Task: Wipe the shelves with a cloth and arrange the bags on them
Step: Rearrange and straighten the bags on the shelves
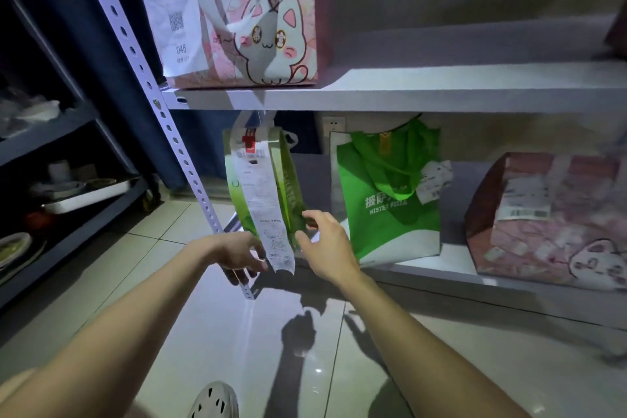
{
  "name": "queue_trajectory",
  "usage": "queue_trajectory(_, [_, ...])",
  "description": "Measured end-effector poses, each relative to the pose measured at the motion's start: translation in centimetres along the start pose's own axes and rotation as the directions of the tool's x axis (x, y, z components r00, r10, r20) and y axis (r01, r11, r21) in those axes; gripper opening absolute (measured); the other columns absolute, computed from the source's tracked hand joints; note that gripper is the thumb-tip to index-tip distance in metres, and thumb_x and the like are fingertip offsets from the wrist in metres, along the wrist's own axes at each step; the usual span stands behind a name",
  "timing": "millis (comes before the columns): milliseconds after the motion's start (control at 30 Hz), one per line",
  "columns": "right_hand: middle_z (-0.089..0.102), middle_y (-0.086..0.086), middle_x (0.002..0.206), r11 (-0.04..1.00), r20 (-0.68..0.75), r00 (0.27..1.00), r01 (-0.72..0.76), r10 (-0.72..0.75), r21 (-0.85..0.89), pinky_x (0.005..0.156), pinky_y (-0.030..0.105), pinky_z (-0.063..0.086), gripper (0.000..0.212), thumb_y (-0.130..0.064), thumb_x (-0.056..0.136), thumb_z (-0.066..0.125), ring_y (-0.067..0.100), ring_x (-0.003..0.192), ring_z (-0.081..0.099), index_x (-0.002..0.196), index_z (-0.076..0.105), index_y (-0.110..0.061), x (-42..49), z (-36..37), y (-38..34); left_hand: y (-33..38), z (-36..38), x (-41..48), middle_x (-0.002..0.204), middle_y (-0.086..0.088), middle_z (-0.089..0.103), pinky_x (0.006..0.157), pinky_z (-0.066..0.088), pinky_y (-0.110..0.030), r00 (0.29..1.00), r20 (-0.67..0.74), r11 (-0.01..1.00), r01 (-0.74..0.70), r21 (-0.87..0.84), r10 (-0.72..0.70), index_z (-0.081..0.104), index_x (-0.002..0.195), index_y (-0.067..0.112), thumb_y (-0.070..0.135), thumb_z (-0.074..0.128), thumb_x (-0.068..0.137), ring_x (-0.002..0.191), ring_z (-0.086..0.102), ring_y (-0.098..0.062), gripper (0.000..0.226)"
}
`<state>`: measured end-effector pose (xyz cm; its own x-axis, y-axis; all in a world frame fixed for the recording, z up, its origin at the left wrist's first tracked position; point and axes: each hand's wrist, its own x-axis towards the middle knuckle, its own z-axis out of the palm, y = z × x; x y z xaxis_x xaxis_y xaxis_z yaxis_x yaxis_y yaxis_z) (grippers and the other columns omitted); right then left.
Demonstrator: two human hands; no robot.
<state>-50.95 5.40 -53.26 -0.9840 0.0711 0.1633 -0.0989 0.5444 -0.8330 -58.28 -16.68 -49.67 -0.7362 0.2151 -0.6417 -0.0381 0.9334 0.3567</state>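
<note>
A narrow green bag (288,180) with a long white receipt (268,214) hanging down its front stands at the left end of the lower shelf (454,256). My left hand (237,256) is just left of the receipt at the bag's bottom corner, fingers loose and pointing down. My right hand (324,241) is at the bag's right side, with thumb and fingers spread and touching or nearly touching it. A green pizza bag (383,214) and a pink cat bag (549,220) sit further right. Another pink cat bag (258,10) stands on the upper shelf (407,92). No cloth is in view.
The perforated white shelf post (146,71) slants down to the tiled floor (237,332) right beside my left hand. A dark rack (68,119) with dishes and trays stands at the left. My shoe (213,400) shows at the bottom edge.
</note>
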Motion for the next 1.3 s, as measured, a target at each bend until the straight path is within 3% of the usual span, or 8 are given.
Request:
queue_trajectory(100, [0.069,-0.005,0.102,0.989,-0.233,0.969,0.11,-0.085,0.096,0.08,0.041,0.06,0.012,-0.025,0.1,0.066,0.012,0.092,0.067,0.104,0.074,-0.019,-2.3,-3.1,1.2,5.1,1.6,-1.2,0.109,-0.015,0.08,0.081,0.069,-0.046,0.99,0.066,0.991,-0.117,-0.068,0.122,0.062,0.138,0.013,0.028,0.075,0.102,0.094,0.082,-0.029,0.041])
queue_trajectory(167, [0.063,-0.008,0.083,0.992,-0.466,0.881,0.118,-0.08,0.053,0.068,0.039,0.055,0.015,-0.027,0.097,0.066,0.013,0.077,0.062,0.084,0.065,-0.021,-3.3,-6.0,2.8,8.4,3.0,-1.4,0.113,-0.015,0.077,0.082,0.068,-0.047,0.969,-0.023,0.965,-0.249,-0.085,0.248,0.06,0.139,0.014,0.034,0.073,0.103,0.097,0.081,-0.03,0.044])
queue_trajectory(300, [0.057,-0.002,0.102,0.997,-0.759,0.651,-0.063,0.009,-0.042,0.079,0.037,0.052,0.021,-0.025,0.089,0.072,0.018,0.091,0.057,0.101,0.057,-0.017,-3.9,-11.9,7.1,12.5,5.3,-0.9,0.13,-0.009,0.071,0.073,0.068,-0.036,0.874,-0.295,0.91,-0.414,-0.035,0.386,0.047,0.153,0.018,0.047,0.071,0.102,0.099,0.079,-0.023,0.063])
queue_trajectory(433, [0.056,0.014,0.144,0.94,-0.527,0.814,-0.332,0.246,-0.074,0.107,0.044,0.048,0.065,-0.032,0.093,0.076,0.033,0.13,0.056,0.146,0.049,-0.006,-2.3,-15.1,10.1,13.0,6.3,0.4,0.14,-0.008,0.062,0.074,0.069,-0.039,0.854,-0.34,0.861,-0.473,-0.186,0.395,0.038,0.16,0.018,0.042,0.073,0.101,0.116,0.07,-0.025,0.072])
queue_trajectory(533, [0.072,0.013,0.128,0.929,-0.331,0.89,-0.359,0.313,-0.087,0.097,0.039,0.053,0.038,-0.028,0.102,0.068,0.035,0.118,0.067,0.136,0.063,-0.012,-1.8,-16.0,10.8,13.5,6.6,1.4,0.143,-0.008,0.064,0.084,0.068,-0.045,0.865,-0.266,0.812,-0.494,-0.311,0.424,0.041,0.156,0.02,0.032,0.071,0.104,0.114,0.073,-0.024,0.061])
queue_trajectory(833, [0.067,-0.005,0.078,0.932,-0.448,0.858,-0.34,0.25,-0.13,0.065,0.035,0.047,0.012,-0.024,0.107,0.054,0.02,0.072,0.065,0.1,0.063,-0.022,-5.1,-15.5,13.6,17.2,6.6,4.6,0.132,-0.005,0.074,0.082,0.069,-0.049,0.791,-0.378,0.786,-0.58,-0.213,0.481,0.058,0.146,0.024,0.014,0.052,0.113,0.1,0.08,-0.027,0.035])
queue_trajectory(1067, [0.076,0.002,0.123,0.932,-0.326,0.901,-0.341,0.286,-0.125,0.098,0.044,0.059,0.032,-0.026,0.104,0.062,0.025,0.108,0.073,0.135,0.062,-0.019,-6.9,-16.6,14.3,17.4,6.9,5.1,0.127,-0.011,0.075,0.083,0.068,-0.049,0.833,-0.41,0.867,-0.469,-0.166,0.372,0.061,0.138,0.013,0.021,0.065,0.108,0.09,0.081,-0.029,0.031])
queue_trajectory(1300, [0.073,-0.004,0.12,0.957,-0.381,0.901,-0.267,0.208,-0.11,0.098,0.043,0.059,0.033,-0.029,0.101,0.063,0.014,0.107,0.069,0.133,0.066,-0.018,-9.7,-17.9,14.1,17.6,6.4,1.7,0.1,-0.018,0.078,0.067,0.069,-0.046,0.946,-0.206,0.968,-0.245,0.055,0.251,0.074,0.11,-0.001,0.029,0.069,0.105,0.08,0.081,-0.03,0.031])
